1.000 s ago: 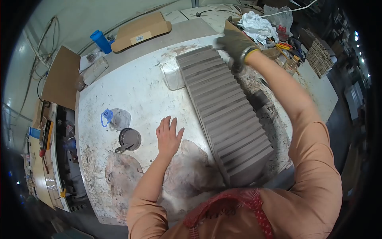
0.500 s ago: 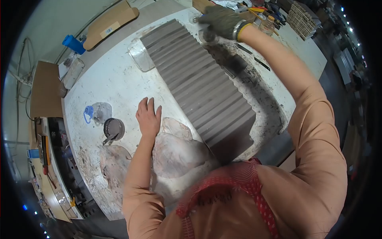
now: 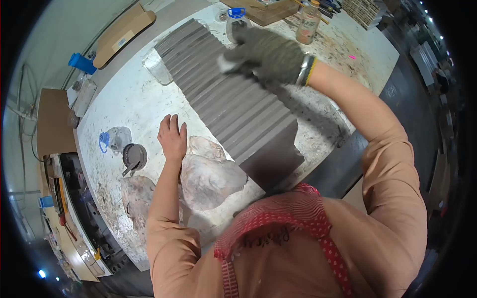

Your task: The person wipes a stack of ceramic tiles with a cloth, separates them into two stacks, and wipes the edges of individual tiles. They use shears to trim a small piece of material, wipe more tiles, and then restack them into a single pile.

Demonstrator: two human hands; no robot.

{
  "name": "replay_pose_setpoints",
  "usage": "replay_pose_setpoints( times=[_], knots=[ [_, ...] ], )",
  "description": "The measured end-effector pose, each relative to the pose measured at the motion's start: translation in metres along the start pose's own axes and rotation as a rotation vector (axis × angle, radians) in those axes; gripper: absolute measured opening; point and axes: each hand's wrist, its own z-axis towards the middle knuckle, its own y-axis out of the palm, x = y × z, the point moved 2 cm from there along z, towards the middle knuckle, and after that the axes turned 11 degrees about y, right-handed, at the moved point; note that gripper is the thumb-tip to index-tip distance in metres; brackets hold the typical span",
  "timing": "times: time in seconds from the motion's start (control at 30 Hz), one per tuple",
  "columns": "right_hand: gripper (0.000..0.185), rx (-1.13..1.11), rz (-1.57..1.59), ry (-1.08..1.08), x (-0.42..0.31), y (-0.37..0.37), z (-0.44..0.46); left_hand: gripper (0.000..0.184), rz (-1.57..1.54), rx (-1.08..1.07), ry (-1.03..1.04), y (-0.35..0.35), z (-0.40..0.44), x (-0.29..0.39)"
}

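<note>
A long ridged dark grey panel lies diagonally across the white table. Over its far right edge is my right hand, in a dark glove, its fingers closed; a small whitish thing shows blurred at the fingertips, too unclear to name. Bare and empty, my left hand rests on the table left of the panel with fingers spread. Just below that hand lie crumpled, stained plastic bags. Further left are a round dark container and a clear bottle with a blue cap.
Beyond my right hand stand a blue-capped clear bottle, a labelled bottle and a wooden box. A clear plastic tray touches the panel's left side. Cardboard and a blue cup are at the back left.
My right hand has come down and nearer from the table's far side to the panel's edge. The view has shifted, so the panel appears further left. My left hand still rests on the table.
</note>
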Motion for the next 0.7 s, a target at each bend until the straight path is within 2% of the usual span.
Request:
replay_pose_setpoints(
  times=[0.07, 0.13, 0.17, 0.2, 0.27, 0.33, 0.37, 0.4, 0.47, 0.53, 0.57, 0.6, 0.67, 0.7],
  knots=[
    [0.042, 0.072, 0.018, -0.124, -0.012, 0.006, -0.018, 0.043, -0.002, -0.008, 0.010, 0.001, 0.000, -0.001],
    [0.044, -0.117, 0.074, 0.095, 0.012, 0.005, -0.016, 0.044, -0.007, 0.014, 0.014, 0.001, -0.001, -0.002],
    [0.044, -0.029, 0.046, 0.174, 0.023, -0.003, -0.022, 0.044, -0.007, 0.015, 0.016, 0.000, 0.001, -0.002],
    [0.039, 0.034, -0.145, 0.135, 0.032, -0.007, -0.024, 0.046, -0.024, -0.030, -0.015, -0.002, 0.003, -0.001],
    [0.038, 0.169, 0.064, 0.129, 0.033, 0.000, -0.038, 0.048, -0.039, -0.072, -0.047, -0.004, 0.010, -0.004],
    [0.038, 0.040, 0.146, 0.026, -0.008, -0.017, -0.046, 0.055, -0.448, 0.046, -0.167, -0.004, 0.014, -0.017],
    [0.037, 0.076, 0.122, -0.052, -0.023, -0.019, -0.054, 0.059, -0.651, 0.106, -0.228, -0.004, 0.012, -0.018],
    [0.032, 0.124, 0.171, -0.156, -0.029, -0.015, -0.061, 0.059, -0.646, 0.102, -0.235, -0.022, 0.006, 0.002],
    [0.026, 0.035, 0.064, -0.162, -0.026, -0.006, -0.076, 0.054, -0.923, 0.231, -0.361, -0.084, -0.010, 0.075],
    [0.022, -0.092, 0.136, 0.007, 0.007, -0.007, -0.081, 0.054, -0.976, 0.220, -0.368, -0.104, -0.043, 0.120],
    [0.024, -0.027, 0.036, -0.019, 0.022, -0.012, -0.082, 0.059, -1.029, 0.231, -0.366, -0.096, -0.066, 0.146],
    [0.027, 0.146, 0.047, -0.130, 0.039, -0.010, -0.082, 0.066, -1.071, 0.248, -0.376, -0.088, -0.090, 0.175],
    [0.031, 0.165, 0.191, -0.177, -0.013, -0.023, -0.091, 0.078, -1.029, 0.205, -0.360, -0.080, -0.100, 0.208],
    [0.023, 0.044, 0.184, -0.243, -0.035, -0.027, -0.100, 0.081, -0.989, 0.175, -0.364, -0.076, -0.101, 0.219]
  ],
)
